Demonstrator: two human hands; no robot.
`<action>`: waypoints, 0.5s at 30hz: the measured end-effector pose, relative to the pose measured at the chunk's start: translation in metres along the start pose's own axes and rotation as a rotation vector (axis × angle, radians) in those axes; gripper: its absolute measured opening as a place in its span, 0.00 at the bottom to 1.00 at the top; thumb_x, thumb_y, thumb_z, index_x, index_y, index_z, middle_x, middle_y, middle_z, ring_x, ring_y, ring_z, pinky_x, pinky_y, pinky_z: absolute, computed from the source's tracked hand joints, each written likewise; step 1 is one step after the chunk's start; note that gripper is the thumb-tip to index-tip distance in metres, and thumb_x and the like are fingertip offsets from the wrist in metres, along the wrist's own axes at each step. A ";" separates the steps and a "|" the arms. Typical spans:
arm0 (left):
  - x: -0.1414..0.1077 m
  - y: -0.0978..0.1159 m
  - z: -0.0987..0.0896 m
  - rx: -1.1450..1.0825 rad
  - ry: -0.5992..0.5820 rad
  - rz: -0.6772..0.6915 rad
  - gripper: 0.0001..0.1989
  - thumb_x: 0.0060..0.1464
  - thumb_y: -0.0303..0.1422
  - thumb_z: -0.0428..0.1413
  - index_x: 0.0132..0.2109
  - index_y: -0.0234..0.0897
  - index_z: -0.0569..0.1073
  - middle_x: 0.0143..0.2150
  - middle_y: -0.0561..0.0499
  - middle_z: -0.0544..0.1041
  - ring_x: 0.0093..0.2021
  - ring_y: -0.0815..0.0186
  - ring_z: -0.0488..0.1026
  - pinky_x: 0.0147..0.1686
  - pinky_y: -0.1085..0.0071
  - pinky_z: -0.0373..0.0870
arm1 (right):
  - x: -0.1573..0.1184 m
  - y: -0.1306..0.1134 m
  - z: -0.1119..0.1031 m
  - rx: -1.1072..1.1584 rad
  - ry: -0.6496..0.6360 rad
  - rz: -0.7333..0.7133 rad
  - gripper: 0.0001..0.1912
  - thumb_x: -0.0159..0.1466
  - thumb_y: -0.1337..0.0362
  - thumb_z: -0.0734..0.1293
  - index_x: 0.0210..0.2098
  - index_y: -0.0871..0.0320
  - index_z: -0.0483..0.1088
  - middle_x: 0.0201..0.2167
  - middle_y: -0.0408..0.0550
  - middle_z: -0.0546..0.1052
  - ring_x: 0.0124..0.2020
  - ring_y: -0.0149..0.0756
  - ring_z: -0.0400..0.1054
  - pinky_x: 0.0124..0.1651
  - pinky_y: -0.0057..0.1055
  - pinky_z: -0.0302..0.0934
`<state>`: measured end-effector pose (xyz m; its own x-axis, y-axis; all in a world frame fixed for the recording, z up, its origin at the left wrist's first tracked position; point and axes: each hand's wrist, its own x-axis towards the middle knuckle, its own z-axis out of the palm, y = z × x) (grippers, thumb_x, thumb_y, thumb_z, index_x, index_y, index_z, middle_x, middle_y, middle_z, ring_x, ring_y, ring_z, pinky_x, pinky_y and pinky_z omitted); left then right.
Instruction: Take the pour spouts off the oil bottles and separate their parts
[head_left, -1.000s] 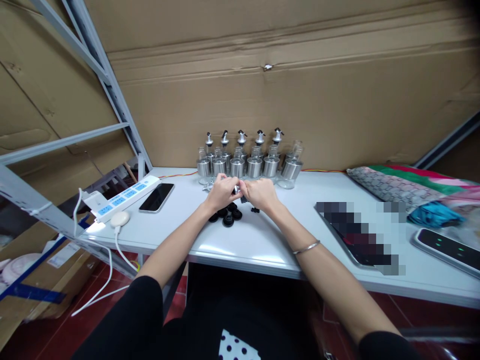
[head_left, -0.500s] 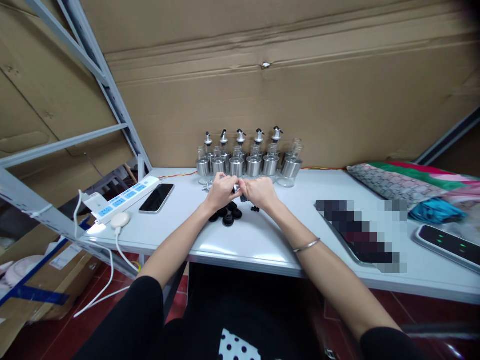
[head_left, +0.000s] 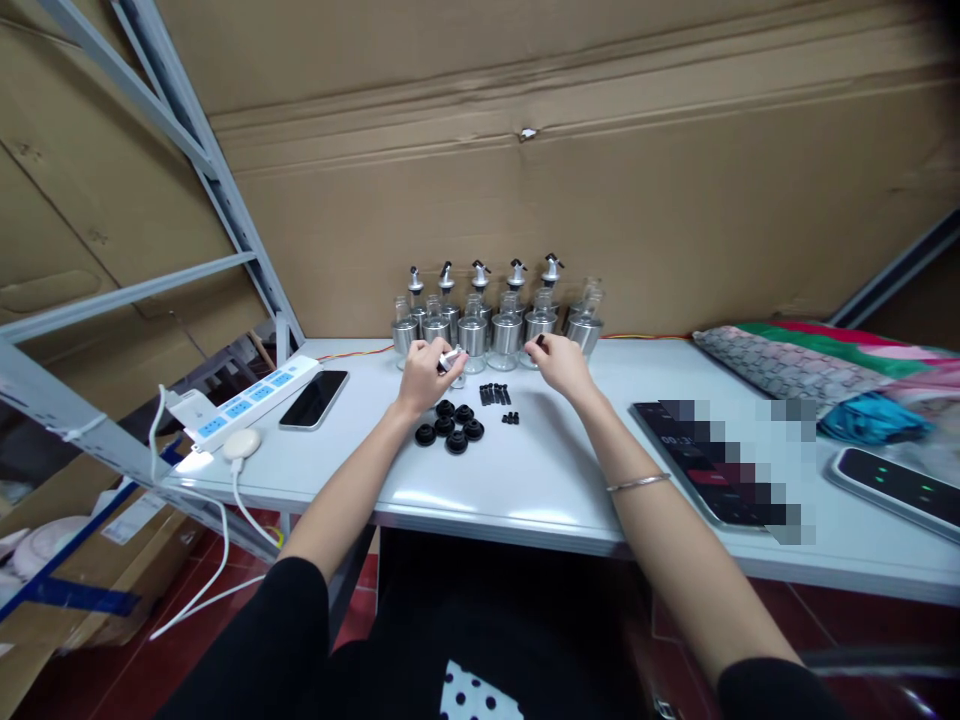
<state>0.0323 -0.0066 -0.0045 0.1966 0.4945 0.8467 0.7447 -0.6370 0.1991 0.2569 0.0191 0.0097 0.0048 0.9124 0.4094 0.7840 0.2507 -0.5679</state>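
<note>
My left hand [head_left: 424, 382] is closed on a silver pourer spout [head_left: 450, 358]. Apart from it, to the right, my right hand [head_left: 566, 370] pinches a small black piece [head_left: 539, 341], mostly covered by the fingers. Between and below the hands lie several black ribbed stoppers [head_left: 457, 442], a row of slim black pieces [head_left: 494, 394] and a few tiny black caps [head_left: 511, 419]. Just behind the hands stand glass bottles with metal sleeves [head_left: 472, 330], their necks bare. Bottles in the back row carry silver pourers with black flaps [head_left: 517, 271].
To the left lie a phone [head_left: 314, 399], a white power strip [head_left: 255, 402] and a round white charger [head_left: 241, 442]. On the right are a partly pixelated tablet-like device [head_left: 705, 460], a patterned bag [head_left: 772, 365] and another device [head_left: 900, 490]. A cardboard wall [head_left: 600, 200] closes off the back.
My hands were together over the table and have parted. The right hand moved right with a black piece; the left moved slightly left with the pourer spout. The black parts beneath are uncovered.
</note>
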 end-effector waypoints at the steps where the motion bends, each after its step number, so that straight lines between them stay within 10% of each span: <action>1: 0.000 0.001 0.000 0.000 -0.006 0.015 0.14 0.57 0.40 0.51 0.28 0.38 0.61 0.25 0.54 0.68 0.26 0.68 0.60 0.37 0.67 0.61 | 0.000 0.002 0.002 -0.021 -0.060 0.007 0.07 0.59 0.68 0.62 0.29 0.60 0.72 0.26 0.48 0.77 0.30 0.34 0.69 0.35 0.27 0.57; 15: -0.001 0.002 -0.002 0.002 -0.060 -0.023 0.13 0.57 0.39 0.52 0.28 0.38 0.61 0.25 0.54 0.69 0.26 0.69 0.62 0.33 0.69 0.62 | -0.005 0.017 0.010 -0.277 -0.390 -0.141 0.16 0.51 0.80 0.61 0.30 0.60 0.77 0.32 0.48 0.80 0.36 0.34 0.72 0.37 0.23 0.59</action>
<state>0.0330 -0.0095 -0.0038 0.2172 0.5433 0.8110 0.7508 -0.6239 0.2169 0.2639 0.0218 -0.0088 -0.3038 0.9422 0.1412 0.8960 0.3329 -0.2939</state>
